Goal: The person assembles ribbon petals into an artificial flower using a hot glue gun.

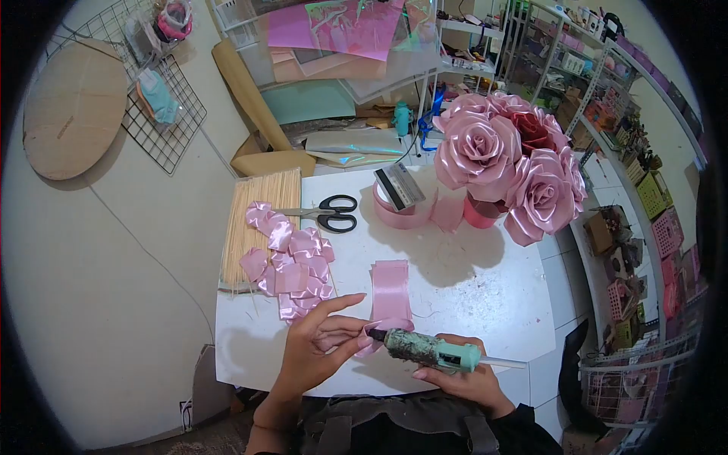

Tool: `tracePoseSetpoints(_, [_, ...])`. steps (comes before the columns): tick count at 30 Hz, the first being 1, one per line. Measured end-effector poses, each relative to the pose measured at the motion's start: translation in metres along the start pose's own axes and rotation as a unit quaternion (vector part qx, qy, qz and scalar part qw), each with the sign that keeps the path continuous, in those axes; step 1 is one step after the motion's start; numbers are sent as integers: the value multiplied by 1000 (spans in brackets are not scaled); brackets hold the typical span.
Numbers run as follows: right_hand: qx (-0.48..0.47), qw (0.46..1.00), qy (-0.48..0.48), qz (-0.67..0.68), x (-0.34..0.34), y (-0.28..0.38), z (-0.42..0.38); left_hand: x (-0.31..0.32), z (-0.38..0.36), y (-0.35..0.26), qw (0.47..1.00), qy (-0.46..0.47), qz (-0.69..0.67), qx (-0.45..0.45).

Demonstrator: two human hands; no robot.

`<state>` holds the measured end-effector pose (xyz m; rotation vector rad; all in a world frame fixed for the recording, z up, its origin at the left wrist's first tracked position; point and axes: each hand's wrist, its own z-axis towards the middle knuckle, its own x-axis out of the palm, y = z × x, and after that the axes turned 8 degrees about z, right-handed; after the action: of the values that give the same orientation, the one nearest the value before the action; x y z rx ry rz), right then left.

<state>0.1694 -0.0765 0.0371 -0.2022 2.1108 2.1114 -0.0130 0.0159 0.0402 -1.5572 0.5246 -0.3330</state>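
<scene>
Near the front edge of the white table, my left hand (326, 341) pinches a small piece of pink ribbon (371, 343) between thumb and fingers, its index finger stretched out. My right hand (469, 373) is wrapped round a mint-green glue gun (428, 351), whose dark nozzle points left onto the ribbon piece. A clear glue stick (504, 363) sticks out of the gun's rear. Just beyond lies a stack of cut pink ribbon strips (390, 288). Folded pink satin petals (292, 262) are heaped to the left, partly over a bundle of thin wooden sticks (262, 205).
Black-handled scissors (334, 213) lie behind the petals. A pink ribbon roll (400, 219) has a card (400, 186) on it. Large pink satin roses (478, 152) stand at the back right. Shelves (607, 121) line the right side; a wire grid (163, 114) hangs left.
</scene>
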Motion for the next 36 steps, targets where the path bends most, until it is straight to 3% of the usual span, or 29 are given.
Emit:
tracePoseSetpoints(4, [-44, 998, -37, 10, 1, 1, -1, 3, 2, -1, 999, -44, 0, 29])
tracePoseSetpoints(8, [-14, 999, -28, 9, 2, -2, -2, -1, 0, 0, 997, -42, 46, 40])
tracePoseSetpoints(10, [-21, 999, -39, 23, 3, -4, -2, -3, -2, -5, 994, 10, 94, 46])
tracePoseSetpoints(16, [-7, 997, -53, 56, 2, -1, -2, -4, -3, 3, 995, 3, 66, 71])
tracePoseSetpoints(22, [-6, 1000, -19, -6, -2, 10, 3, 1, 2, 10, 993, -50, 74, 76])
tracePoseSetpoints(25, [-59, 997, -19, -51, -4, -1, 2, 1, 5, 11, 992, -62, 72, 79])
tracePoseSetpoints(28, [-37, 999, 6, -15, -5, -10, 2, 2, 5, 11, 991, -73, 75, 82])
tracePoseSetpoints(36, [33, 985, -101, 134, -21, -40, -20, 5, 9, 12, 988, -90, 89, 83])
